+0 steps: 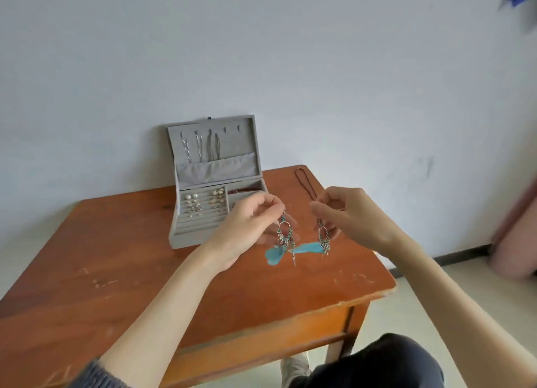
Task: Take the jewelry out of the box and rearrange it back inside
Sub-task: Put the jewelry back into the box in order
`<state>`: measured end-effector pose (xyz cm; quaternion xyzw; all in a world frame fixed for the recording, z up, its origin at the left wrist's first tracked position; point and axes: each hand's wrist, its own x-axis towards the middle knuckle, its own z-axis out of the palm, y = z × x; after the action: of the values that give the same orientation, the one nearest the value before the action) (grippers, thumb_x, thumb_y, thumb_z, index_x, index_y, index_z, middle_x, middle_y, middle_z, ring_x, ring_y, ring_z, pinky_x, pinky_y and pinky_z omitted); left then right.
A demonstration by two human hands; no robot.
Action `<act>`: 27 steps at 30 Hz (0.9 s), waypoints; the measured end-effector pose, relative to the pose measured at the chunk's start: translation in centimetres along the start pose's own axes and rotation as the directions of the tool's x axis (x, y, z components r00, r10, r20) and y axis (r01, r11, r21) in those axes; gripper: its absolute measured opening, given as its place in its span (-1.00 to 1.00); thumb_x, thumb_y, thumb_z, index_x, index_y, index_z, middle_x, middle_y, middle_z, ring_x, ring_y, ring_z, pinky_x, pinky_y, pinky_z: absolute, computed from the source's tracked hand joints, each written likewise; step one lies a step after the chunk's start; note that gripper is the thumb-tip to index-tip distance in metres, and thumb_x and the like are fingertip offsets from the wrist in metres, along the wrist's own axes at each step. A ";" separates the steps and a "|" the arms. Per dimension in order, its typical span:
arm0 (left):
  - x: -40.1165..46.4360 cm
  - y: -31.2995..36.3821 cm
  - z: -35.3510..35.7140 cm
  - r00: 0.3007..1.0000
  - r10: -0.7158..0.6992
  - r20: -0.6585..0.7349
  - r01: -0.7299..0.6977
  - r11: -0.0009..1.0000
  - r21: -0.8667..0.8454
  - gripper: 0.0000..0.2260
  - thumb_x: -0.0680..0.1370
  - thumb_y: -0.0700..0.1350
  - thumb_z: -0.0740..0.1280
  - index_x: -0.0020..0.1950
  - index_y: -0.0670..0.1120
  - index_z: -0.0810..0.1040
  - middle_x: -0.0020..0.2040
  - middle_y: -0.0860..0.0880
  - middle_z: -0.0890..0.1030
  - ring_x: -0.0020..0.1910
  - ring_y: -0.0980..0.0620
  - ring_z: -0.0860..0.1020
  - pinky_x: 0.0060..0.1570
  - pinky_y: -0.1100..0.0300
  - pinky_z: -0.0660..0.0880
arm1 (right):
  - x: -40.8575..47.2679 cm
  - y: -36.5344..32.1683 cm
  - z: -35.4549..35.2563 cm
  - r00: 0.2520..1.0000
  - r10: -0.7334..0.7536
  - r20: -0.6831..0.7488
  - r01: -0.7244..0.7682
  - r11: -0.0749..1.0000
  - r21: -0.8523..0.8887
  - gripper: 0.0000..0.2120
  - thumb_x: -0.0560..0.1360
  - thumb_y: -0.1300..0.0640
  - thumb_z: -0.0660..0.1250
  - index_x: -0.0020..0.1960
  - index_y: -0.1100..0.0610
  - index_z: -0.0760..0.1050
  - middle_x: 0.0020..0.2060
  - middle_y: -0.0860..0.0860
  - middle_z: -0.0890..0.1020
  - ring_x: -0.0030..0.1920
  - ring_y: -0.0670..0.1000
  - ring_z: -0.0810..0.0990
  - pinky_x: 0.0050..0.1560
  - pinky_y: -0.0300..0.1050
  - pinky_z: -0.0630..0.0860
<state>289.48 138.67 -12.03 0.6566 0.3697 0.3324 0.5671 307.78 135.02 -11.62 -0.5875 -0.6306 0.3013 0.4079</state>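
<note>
A grey jewelry box point(186, 239) stands open on the wooden table point(122, 271), its lid leaning against the wall. Several silver chains point(203, 148) hang inside the lid, and small earrings point(203, 203) sit in the ring rows. My left hand point(250, 227) pinches the hook of a dangling turquoise feather earring point(284, 236) just right of the box. My right hand point(354, 216) pinches the matching second feather earring point(323, 239). Both earrings hang above the table, their blue feathers close together.
A dark red bead necklace point(305, 184) lies on the table's far right corner, behind my right hand. The table's right edge point(389, 274) drops off to a pale floor. My knee in dark trousers point(377, 361) is below the table front.
</note>
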 end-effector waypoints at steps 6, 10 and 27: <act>1.1 0.0 5.7 0.950 -0.086 0.301 0.130 0.983 -0.129 -0.90 0.60 -0.14 0.17 -0.07 -0.15 0.37 -0.13 -0.18 0.64 -0.12 -0.22 0.63 -0.08 0.00 0.58 | -2.8 1.6 -5.5 0.956 0.243 0.166 -0.181 0.930 -0.319 -0.77 0.51 0.04 0.29 -0.17 0.21 0.54 -0.29 0.06 0.69 -0.32 0.02 0.68 -0.26 -0.21 0.58; 2.7 -2.1 7.0 0.920 -0.224 0.322 0.268 0.958 -0.098 -0.89 0.60 -0.14 0.17 -0.08 -0.15 0.37 -0.09 -0.20 0.63 -0.10 -0.18 0.62 -0.06 0.04 0.58 | -2.4 3.0 -5.7 0.927 0.312 0.208 -0.192 0.871 -0.451 -0.80 0.52 0.11 0.26 -0.25 0.15 0.49 -0.36 -0.01 0.65 -0.40 -0.06 0.65 -0.33 -0.29 0.51; 7.2 -6.1 7.5 0.985 -0.029 -0.170 0.106 0.877 0.469 -0.91 0.56 -0.09 0.27 -0.08 -0.03 0.55 -0.21 -0.01 0.63 -0.19 0.06 0.57 -0.15 0.22 0.51 | 3.0 8.9 -2.2 0.945 0.327 -0.029 -0.323 0.911 -0.256 -0.72 0.47 0.09 0.35 -0.41 0.08 0.48 -0.46 -0.05 0.56 -0.45 -0.16 0.48 -0.45 -0.39 0.35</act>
<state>298.86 141.69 -18.92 0.7341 0.5063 0.2623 0.3687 314.20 138.88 -17.75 -0.7298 -0.5608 0.2847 0.2681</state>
